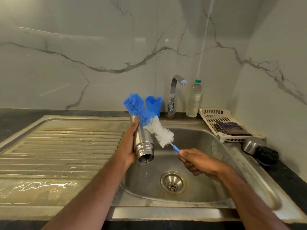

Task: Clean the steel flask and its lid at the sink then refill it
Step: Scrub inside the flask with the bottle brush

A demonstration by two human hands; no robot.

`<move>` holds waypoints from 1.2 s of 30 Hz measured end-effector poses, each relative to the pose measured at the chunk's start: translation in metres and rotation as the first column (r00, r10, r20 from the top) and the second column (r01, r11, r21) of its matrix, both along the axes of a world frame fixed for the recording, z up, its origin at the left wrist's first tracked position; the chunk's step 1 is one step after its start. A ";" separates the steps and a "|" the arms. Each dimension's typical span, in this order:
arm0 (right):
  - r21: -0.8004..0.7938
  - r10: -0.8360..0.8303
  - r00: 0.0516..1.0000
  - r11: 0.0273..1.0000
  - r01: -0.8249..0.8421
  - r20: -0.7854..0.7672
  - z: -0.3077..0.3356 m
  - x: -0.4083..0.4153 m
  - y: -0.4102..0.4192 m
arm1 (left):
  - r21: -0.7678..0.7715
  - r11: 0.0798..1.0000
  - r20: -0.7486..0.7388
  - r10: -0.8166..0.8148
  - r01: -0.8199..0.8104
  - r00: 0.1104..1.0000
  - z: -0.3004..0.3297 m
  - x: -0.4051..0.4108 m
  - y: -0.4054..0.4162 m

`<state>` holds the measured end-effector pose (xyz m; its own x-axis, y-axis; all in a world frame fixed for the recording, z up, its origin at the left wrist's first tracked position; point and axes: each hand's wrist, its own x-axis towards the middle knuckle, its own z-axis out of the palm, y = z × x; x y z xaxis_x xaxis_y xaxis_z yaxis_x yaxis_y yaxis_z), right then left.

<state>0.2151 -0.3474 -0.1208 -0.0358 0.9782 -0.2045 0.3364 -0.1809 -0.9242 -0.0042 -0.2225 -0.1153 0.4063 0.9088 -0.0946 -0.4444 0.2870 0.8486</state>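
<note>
Fingers (pixel 135 125) of the left hand (pixel 127 146) are wrapped around the flask (pixel 143 143), held tilted over the sink (pixel 196 135) with its open mouth toward the camera and dripping; the right hand (pixel 195 161) is clenched on the handle of the brush (pixel 149 120), whose bristles lie against the flask's outside. Judged step: scrubbing the body, lid (pixel 267 156) not yet washed, resting on the bench at right. Next move calls for a rinse under the tap (pixel 176 90).
</note>
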 end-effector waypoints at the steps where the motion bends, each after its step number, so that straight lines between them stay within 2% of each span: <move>1: 0.030 -0.014 0.999 0.999 0.013 0.032 -0.001 -0.003 0.000 | -0.003 1.000 -0.010 -0.001 0.001 1.000 0.000 0.000 0.000; 4: 0.281 -0.204 0.930 0.953 0.116 0.306 -0.005 -0.030 0.019 | -0.059 0.998 -0.010 0.001 -0.002 1.000 -0.001 0.004 -0.003; 6: 0.367 -0.282 0.869 0.921 0.128 0.406 -0.004 -0.043 0.029 | -0.092 0.995 0.000 0.035 -0.035 0.999 -0.003 0.005 -0.005; 8: 0.320 -0.195 0.904 0.945 0.069 0.380 -0.003 -0.036 0.027 | -0.127 0.992 0.048 0.033 -0.027 0.998 -0.004 0.001 -0.001; 11: 0.163 -0.017 0.980 0.986 -0.016 0.197 0.000 -0.011 0.007 | -0.132 0.991 0.091 -0.002 0.014 0.996 0.002 -0.005 0.001; 13: 0.187 -0.044 0.966 0.982 -0.004 0.254 -0.001 -0.009 0.005 | -0.065 0.998 0.032 -0.023 0.025 0.999 0.005 -0.003 -0.003; 15: 0.307 -0.169 0.904 0.951 0.044 0.393 -0.004 -0.024 0.018 | -0.016 0.998 -0.017 -0.060 0.059 0.998 0.005 0.002 -0.012; 17: 0.398 -0.312 0.852 0.907 0.135 0.421 -0.005 -0.042 0.030 | -0.014 0.997 -0.055 -0.071 0.070 0.996 0.003 0.006 -0.017; 19: 0.345 -0.281 0.901 0.925 0.163 0.330 -0.003 -0.040 0.031 | -0.028 0.998 -0.085 -0.055 0.053 0.995 0.004 0.005 -0.018; 21: 0.144 -0.095 0.986 0.987 0.075 0.135 0.000 -0.023 0.015 | -0.073 0.997 -0.049 -0.022 0.019 0.999 0.003 0.002 -0.012; 22: 0.058 -0.008 0.998 0.998 0.004 0.067 0.002 -0.015 0.005 | -0.089 0.996 -0.018 -0.018 0.017 1.000 0.004 0.001 -0.009; 24: 0.010 0.068 0.993 0.998 -0.069 0.097 0.001 -0.009 -0.006 | -0.090 0.995 0.017 -0.036 0.038 0.999 0.003 -0.001 -0.006; 25: 0.053 0.051 0.983 0.997 -0.061 0.177 0.000 -0.013 -0.004 | -0.071 0.996 0.012 -0.046 0.047 0.999 0.003 -0.001 -0.007; 27: 0.234 -0.109 0.932 0.972 0.027 0.346 -0.006 -0.028 0.013 | -0.023 0.996 -0.026 -0.093 0.092 0.995 0.003 0.000 -0.011; 29: 0.384 -0.297 0.857 0.914 0.129 0.421 -0.009 -0.040 0.029 | -0.013 0.986 -0.046 -0.164 0.164 0.985 0.004 0.002 -0.017; 30: 0.405 -0.339 0.842 0.900 0.160 0.421 -0.011 -0.040 0.034 | -0.012 0.985 -0.050 -0.175 0.175 0.983 0.004 0.003 -0.019; 31: 0.373 -0.321 0.865 0.912 0.172 0.386 -0.012 -0.036 0.034 | -0.014 0.986 -0.052 -0.169 0.168 0.984 0.003 0.002 -0.020; 33: 0.181 -0.167 0.970 0.974 0.134 0.179 -0.011 -0.023 0.023 | -0.030 0.992 -0.046 -0.123 0.122 0.991 0.002 0.001 -0.017; 35: 0.007 -0.010 1.000 1.000 0.010 -0.008 -0.010 -0.012 0.006 | -0.032 0.996 -0.018 -0.080 0.079 0.997 0.003 0.000 -0.013; 36: -0.014 0.032 0.999 0.999 -0.032 -0.018 -0.011 -0.011 0.001 | -0.030 0.998 0.003 -0.063 0.063 0.998 0.003 -0.002 -0.010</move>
<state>0.2045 -0.3464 -0.1313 -0.0704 0.9735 -0.2178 0.3261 -0.1838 -0.9273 -0.0058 -0.2324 -0.1123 0.4628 0.8782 -0.1209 -0.4262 0.3401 0.8383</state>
